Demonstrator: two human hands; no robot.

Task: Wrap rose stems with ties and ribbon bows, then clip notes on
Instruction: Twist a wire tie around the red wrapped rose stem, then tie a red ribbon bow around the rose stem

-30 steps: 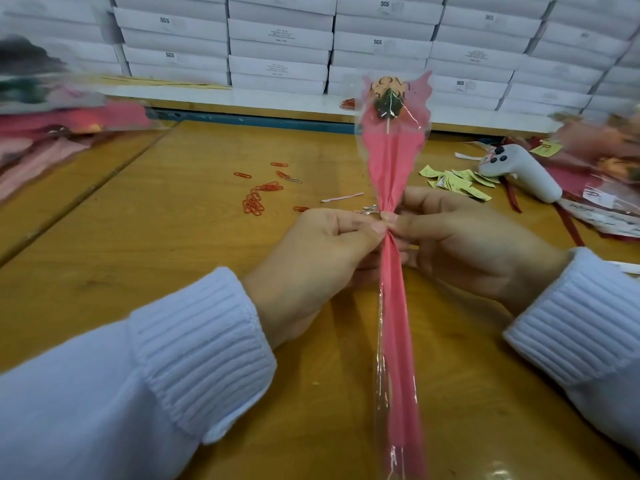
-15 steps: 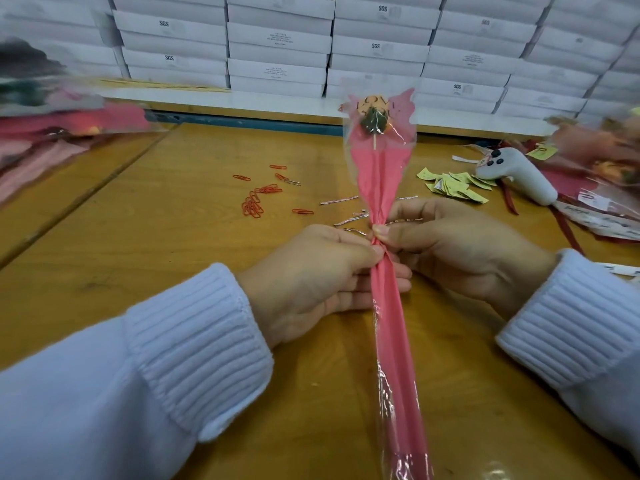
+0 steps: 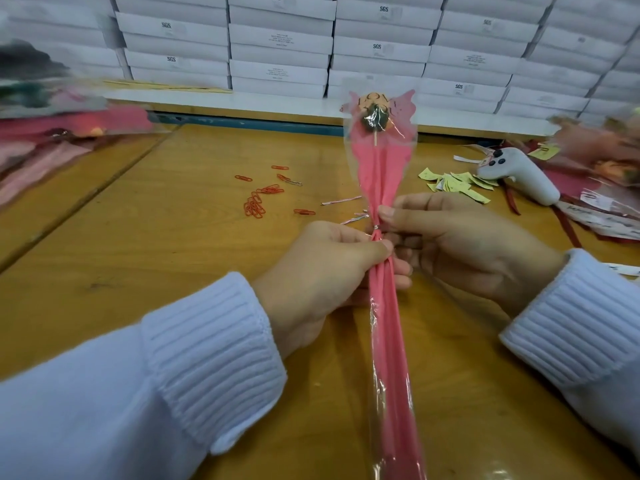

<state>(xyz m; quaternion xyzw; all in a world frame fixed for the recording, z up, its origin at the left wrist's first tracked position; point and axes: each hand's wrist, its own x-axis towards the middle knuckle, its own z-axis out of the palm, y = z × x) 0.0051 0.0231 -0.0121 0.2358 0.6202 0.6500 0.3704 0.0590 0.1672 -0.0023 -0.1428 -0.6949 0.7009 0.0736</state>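
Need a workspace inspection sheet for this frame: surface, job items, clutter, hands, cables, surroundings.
Surface: wooden table, with a seam running along its left part.
Job's things: wrapped rose held above the table, twist tie round its neck; loose ties, red paper clips and yellow notes lie behind it.
Clutter: white controller beside the notes, ribbon strips near it.
Grippers: left hand grips the wrapped rose below the twist tie; right hand pinches it at the tie.
Cables: nothing seen.
Surroundings: stacked white boxes behind; blurred flower piles at both sides.
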